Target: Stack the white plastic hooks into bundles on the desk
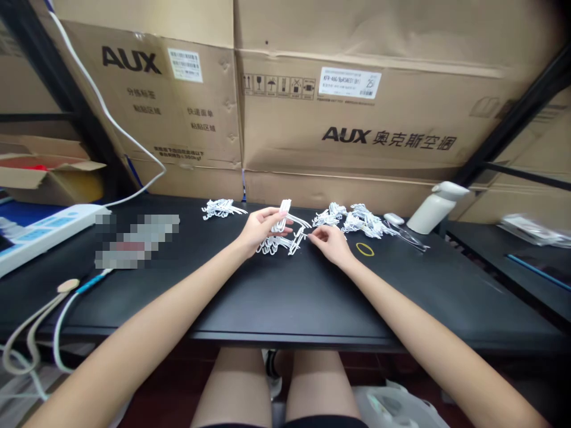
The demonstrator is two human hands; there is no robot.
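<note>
My left hand (264, 229) is closed round a small bunch of white wire hooks (285, 208), held just above the table. Below it lies a loose pile of more white hooks (273, 245). My right hand (331, 244) is to the right, thumb and fingertips pinched together at the tip of a white hook (298, 240). Behind the right hand, further white hooks (329, 214) lie heaped, and another heap (366, 222) sits beside them. A separate cluster of hooks (221, 208) rests at the back, left of my left hand.
A yellow rubber band (364, 249) lies right of my right hand. Beyond are glasses (408, 236) and a white bottle (436, 208). A power strip (49, 230) and cables are on the left. Large cardboard boxes (285, 142) stand along the black table's (285, 303) back.
</note>
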